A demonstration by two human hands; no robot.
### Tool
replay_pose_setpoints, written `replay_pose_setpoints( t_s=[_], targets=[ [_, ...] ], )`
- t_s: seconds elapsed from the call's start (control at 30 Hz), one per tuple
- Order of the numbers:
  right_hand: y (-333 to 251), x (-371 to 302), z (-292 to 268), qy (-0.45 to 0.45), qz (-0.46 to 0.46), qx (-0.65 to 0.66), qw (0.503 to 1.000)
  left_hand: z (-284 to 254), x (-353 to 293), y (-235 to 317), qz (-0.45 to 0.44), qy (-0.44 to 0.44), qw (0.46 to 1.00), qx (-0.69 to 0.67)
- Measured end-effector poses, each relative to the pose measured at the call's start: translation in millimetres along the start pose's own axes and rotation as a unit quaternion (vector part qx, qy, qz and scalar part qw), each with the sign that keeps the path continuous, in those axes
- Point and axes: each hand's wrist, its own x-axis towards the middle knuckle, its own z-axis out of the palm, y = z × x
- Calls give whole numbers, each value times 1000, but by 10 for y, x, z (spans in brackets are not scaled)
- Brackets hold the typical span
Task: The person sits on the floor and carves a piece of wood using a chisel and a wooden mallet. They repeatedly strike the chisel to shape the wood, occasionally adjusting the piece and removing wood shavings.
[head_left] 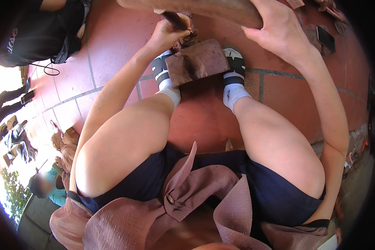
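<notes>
So closest in, the brown top (121, 216) is draping over navy shorts (279, 196), and past the knees the wooden block (210, 58) is sitting on the tiles between two sandals (236, 66), right about at them. Just beyond it a rough carved lump (186, 43) is poking up; can't tell if it's the same piece. Left hand (167, 35) is the nearer one: it's closing snugly around a dark tool (175, 20), which is slanting down and rightward toward the lump, though fingers are hiding the tip. Right hand (281, 35) is wrapping the right end of a fat wooden club (200, 7), whose long axis is running sideways, leftward out of that grip and over past the tool's pale top. IMO that crossing is the relation that counts: club lying across, tool angling down. Whether they're touching, I honestly can't tell. Farther out, a phone (326, 38) is lying off right, and somebody in a teal sleeve (59, 189) is sitting way off left.
</notes>
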Motion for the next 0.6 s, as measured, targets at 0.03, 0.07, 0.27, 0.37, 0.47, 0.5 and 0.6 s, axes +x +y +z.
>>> replay_pose_setpoints(
  t_s=[0.03, 0.07, 0.27, 0.37, 0.47, 0.5, 0.6],
  targets=[
    [-36, 1, -77, -50, 24, -49, 997, 3, 12, -7, -4, -4, 1000, -5],
    [-64, 6, -150, -100, 48, -98, 989, 7, 23, -5, -7, -9, 1000, -10],
    [-39, 69, -161, 6, 3, 11, 1000, -11, 4, 77, -51, -7, 999, -13],
    [-66, 84, -170, -115, 51, -56, 990, -10, 10, 48, -8, -24, 1000, -6],
    [-69, 66, -141, -93, 37, -74, 992, 8, 14, 51, -33, -14, 999, 23],
    [-54, 52, -116, -76, 20, -68, 995, -9, 8, 88, -42, -16, 998, 32],
    [-62, 11, -119, -98, 54, -47, 993, -49, -41, 366, -44, -40, 998, -8]
  ],
)
